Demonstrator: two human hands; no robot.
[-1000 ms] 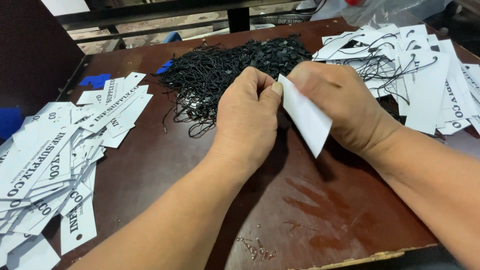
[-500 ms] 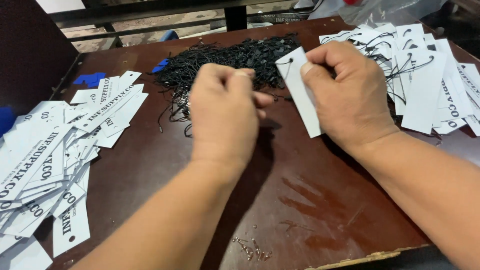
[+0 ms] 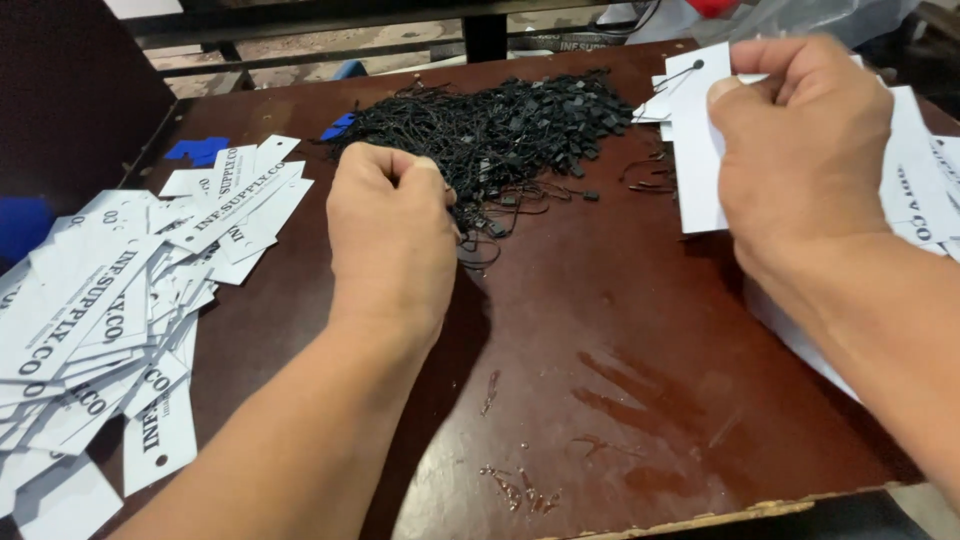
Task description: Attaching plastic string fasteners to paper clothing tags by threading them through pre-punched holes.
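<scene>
Black string loops lie heaped just beyond my left hand, fisted at their edge, while my right hand pinches a threaded white tag upright, clear of the table.

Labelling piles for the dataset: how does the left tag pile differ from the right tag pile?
The left tag pile lies print side up with no strings visible; the right tag pile carries black loops on some tags. The left hand rests beside the left pile, at the black strings; the right hand covers part of the right pile. Both are white card tags.
</scene>
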